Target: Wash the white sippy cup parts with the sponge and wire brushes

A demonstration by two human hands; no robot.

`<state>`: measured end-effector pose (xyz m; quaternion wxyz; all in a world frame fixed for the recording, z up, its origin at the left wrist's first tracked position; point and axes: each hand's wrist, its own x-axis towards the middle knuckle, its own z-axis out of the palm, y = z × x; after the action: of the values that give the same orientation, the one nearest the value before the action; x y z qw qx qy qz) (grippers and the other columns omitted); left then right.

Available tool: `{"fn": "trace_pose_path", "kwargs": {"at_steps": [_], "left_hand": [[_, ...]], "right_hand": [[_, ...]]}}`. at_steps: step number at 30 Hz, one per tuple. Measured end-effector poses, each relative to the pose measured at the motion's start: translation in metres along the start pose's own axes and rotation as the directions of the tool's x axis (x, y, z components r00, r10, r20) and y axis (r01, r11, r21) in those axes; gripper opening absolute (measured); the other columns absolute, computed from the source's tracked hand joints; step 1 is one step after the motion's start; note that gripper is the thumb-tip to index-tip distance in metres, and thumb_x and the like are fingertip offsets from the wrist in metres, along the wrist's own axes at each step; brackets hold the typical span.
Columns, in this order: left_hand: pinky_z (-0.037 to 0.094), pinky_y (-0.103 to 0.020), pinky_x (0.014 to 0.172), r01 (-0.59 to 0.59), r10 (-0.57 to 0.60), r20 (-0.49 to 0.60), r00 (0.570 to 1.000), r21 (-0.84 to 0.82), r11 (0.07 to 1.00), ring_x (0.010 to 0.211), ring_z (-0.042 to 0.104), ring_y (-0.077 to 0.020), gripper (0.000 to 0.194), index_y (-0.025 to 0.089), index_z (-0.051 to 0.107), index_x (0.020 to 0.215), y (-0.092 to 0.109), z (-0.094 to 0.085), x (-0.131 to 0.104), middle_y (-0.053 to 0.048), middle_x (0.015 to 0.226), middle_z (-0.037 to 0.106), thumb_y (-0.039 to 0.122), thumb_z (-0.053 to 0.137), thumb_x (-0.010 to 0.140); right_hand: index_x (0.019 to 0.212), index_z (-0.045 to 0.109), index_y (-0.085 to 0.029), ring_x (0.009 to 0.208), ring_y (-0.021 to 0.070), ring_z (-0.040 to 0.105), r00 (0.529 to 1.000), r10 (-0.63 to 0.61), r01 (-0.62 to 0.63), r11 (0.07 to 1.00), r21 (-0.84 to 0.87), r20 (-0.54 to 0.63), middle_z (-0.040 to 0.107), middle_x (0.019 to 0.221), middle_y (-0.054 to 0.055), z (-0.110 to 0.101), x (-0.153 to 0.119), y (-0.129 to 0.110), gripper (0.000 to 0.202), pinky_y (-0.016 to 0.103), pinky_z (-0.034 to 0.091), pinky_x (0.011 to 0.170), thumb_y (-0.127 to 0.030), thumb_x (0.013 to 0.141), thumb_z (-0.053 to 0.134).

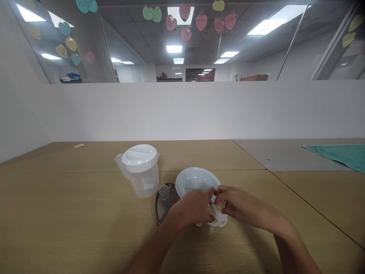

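Note:
My left hand (pixel 196 205) and my right hand (pixel 236 203) meet just in front of a white bowl (pixel 194 175), fingertips nearly touching. Both are closed around a white and clear item (pixel 219 217). It looks soft or folded along its white part and see-through near the right fingers; its kind cannot be made out. Behind my left hand, a round dark metal tray (pixel 164 209) lies flat, partly covered by the bowl. On that tray stands a small clear cup (pixel 163 192). A thin dark line crosses the inside of the bowl, partly hidden by my left hand.
A translucent pitcher (pixel 144 179) with a white lid stands left of the tray, handle to the left. A green cloth (pixel 339 154) lies at the far right. A small pale flat piece (pixel 79 145) is near the back wall. Seams run across the wooden table (pixel 71 213).

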<state>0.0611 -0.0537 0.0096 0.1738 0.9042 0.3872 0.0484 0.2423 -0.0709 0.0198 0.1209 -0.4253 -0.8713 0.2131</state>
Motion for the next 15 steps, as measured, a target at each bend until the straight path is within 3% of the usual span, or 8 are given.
{"fn": "trace_pose_path", "kwargs": {"at_steps": [12,15], "left_hand": [[0.045,-0.028,0.067,-0.065,0.075,0.126,0.989,-0.088,0.994,0.084,0.063,-0.0241,0.047,0.016,0.053,0.108,-0.012,-0.003,-0.002,-0.007,0.098,0.067,0.033,0.065,0.066],[0.046,-0.031,0.077,-0.117,0.13,0.13,0.983,-0.104,0.988,0.095,0.061,-0.0254,0.048,0.015,0.054,0.106,-0.016,-0.001,-0.003,-0.009,0.106,0.064,0.03,0.068,0.062]], "right_hand": [[0.064,0.064,-0.019,0.075,0.0148,0.059,0.998,-0.069,0.069,0.996,-0.061,-0.003,0.065,0.086,0.002,0.012,0.009,-0.011,0.027,0.023,0.04,0.063,-0.002,0.069,0.043],[0.063,0.062,-0.018,0.075,0.0163,0.059,0.998,-0.064,0.061,0.989,-0.134,-0.023,0.065,0.084,0.003,0.019,0.012,-0.017,0.03,0.024,0.041,0.063,0.0,0.068,0.04]]}}
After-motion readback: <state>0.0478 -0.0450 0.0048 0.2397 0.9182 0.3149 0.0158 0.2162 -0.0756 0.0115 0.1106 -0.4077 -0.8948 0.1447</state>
